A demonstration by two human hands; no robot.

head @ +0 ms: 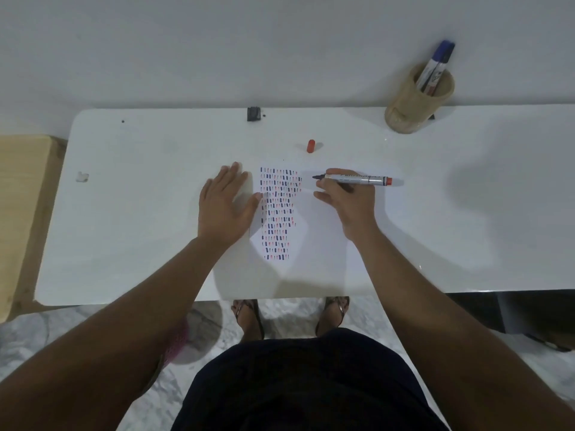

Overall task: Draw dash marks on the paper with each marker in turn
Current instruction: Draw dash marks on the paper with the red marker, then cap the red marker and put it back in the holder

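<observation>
A white sheet of paper (314, 237) lies at the table's near middle, with a block of several rows of red and dark blue dashes (278, 213) on its left part. My left hand (225, 203) rests flat and spread on the paper's left edge. My right hand (345, 200) holds an uncapped silver marker (357, 178) with a red end, lying almost level, its dark tip pointing left just right of the dashes' top row. Its red cap (310, 146) lies on the table beyond the paper.
A tan round holder (418, 101) at the back right holds blue-capped markers (435, 66). A small black object (253, 114) sits at the table's (124, 213) far edge. A wooden piece of furniture (21, 213) stands at the left. My feet show below the near edge.
</observation>
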